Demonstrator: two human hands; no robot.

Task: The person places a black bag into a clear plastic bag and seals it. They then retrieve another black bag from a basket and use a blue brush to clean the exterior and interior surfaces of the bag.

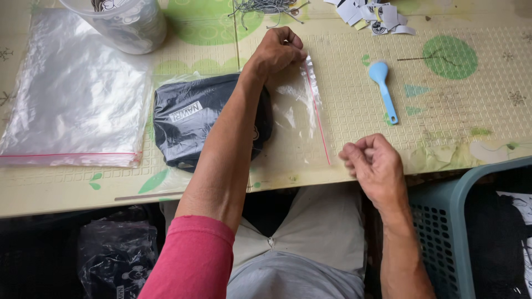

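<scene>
Clear bag (293,119) with a folded black garment (194,119) inside lies on the table (454,127); left hand (277,51) pinches its red-striped mouth, right hand (372,163) hovers loosely curled, empty, near a blue spoon (382,88).

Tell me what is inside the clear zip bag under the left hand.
The clear zip bag holds a folded black garment pushed toward its closed end; the part near the red strip looks empty. The left forearm covers the garment's middle, so anything there is hidden. The left hand pinches the strip's top corner.
</scene>
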